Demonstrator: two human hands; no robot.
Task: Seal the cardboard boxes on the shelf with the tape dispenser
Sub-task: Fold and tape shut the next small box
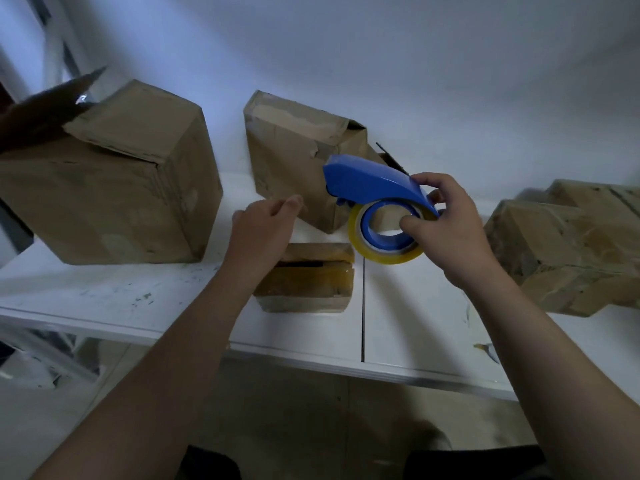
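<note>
The white shelf [104,299] sits against a pale wall [450,81]. Nearest me, just beneath my left hand [263,230], which hovers loosely curled and empty, lies the small flat box [304,282], its top flaps gaping. My right hand [450,233] grips the tape dispenser [370,185], one digit hooked in the roll's core, above and right of that box. I'd press the flaps flat with the left first, then start the tape past the seam's end. Beyond the dispenser stands a taller box [287,157].

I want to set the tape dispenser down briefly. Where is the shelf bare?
Bare shelf lies between the small box and the right stacked boxes, and before the big left box. Crowded round the middle box.
</note>
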